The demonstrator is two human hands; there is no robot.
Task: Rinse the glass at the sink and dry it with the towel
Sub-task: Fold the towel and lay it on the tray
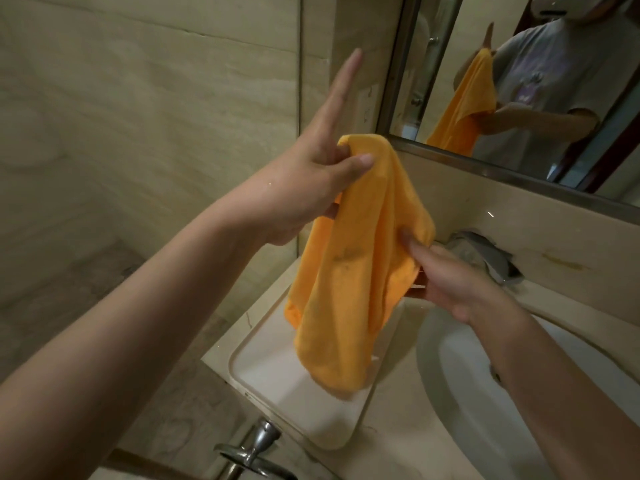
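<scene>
towel [356, 251] – pinched by left hand [311, 181] | above tray [263, 372]

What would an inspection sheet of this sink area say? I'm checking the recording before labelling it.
Surface: marble counter with a white sink and a pale tray.
Job's things: orange towel hanging over the tray; the glass cannot be made out.
Clutter: crumpled grey item behind the sink.
Grippers: left hand pinches the towel's top; right hand grips its side.
Cables: nothing seen.
Surroundings: tiled wall, mirror, metal handle.
</scene>
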